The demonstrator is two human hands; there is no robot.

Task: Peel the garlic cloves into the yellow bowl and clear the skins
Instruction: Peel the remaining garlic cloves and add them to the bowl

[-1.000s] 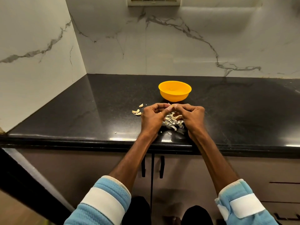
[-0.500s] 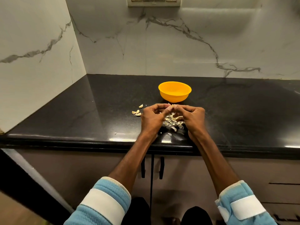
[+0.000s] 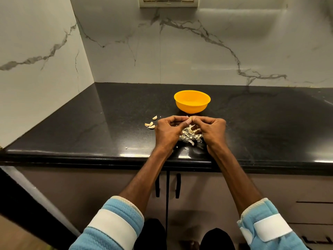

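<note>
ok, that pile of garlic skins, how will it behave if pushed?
The garlic skins look thin and curled, so probably very light and apt to scatter rather than slide together. Stray bits lie near the counter edge, so one sweep will likely miss some.

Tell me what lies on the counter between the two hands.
Head view: a pile of garlic skins lies between the left hand and right hand, beneath the clove both pinch.

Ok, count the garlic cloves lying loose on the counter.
3. A lone clove lies left of the left hand; a second clove and third clove lie together nearer the front edge. That hand and the right hand pinch a held clove, not counted, and may hide others.
</note>
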